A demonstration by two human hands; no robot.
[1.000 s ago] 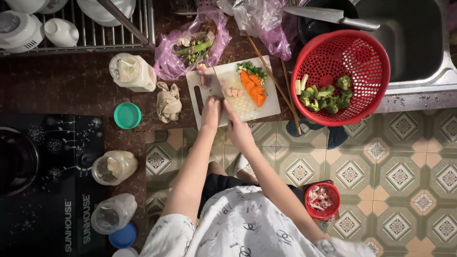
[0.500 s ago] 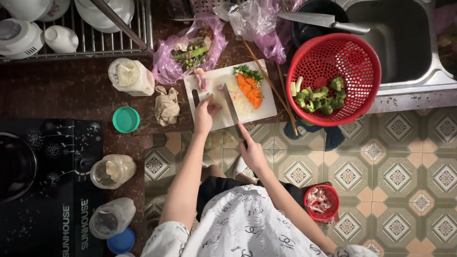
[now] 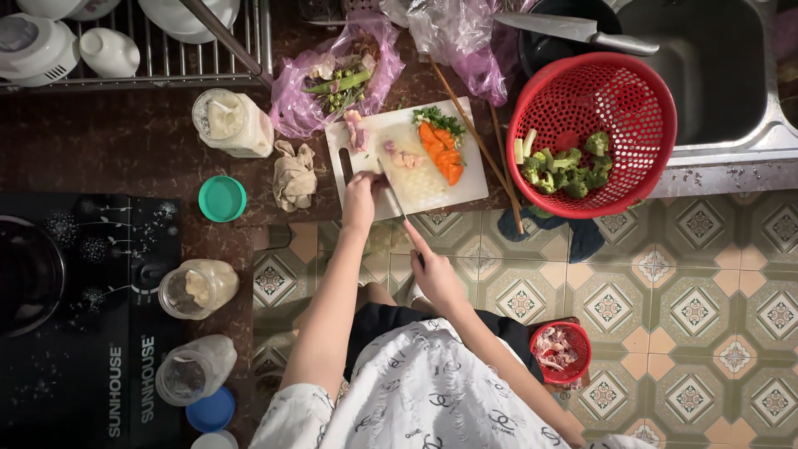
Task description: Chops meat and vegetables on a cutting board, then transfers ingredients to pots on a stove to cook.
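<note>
one white cutting board (image 3: 432, 179); left hand (image 3: 360, 198) fingers curled on it. right hand (image 3: 434, 274) grips one knife (image 3: 394, 198). carrot slices (image 3: 440, 151), red colander (image 3: 640, 100) beside.

Left arm stretches straight forward, left hand (image 3: 361, 193) palm down with fingers curled under. Right arm bends at the elbow and angles inward, right hand (image 3: 432, 273) sitting lower and nearer the body, fingers closed in a grip, forefinger extended forward.
</note>
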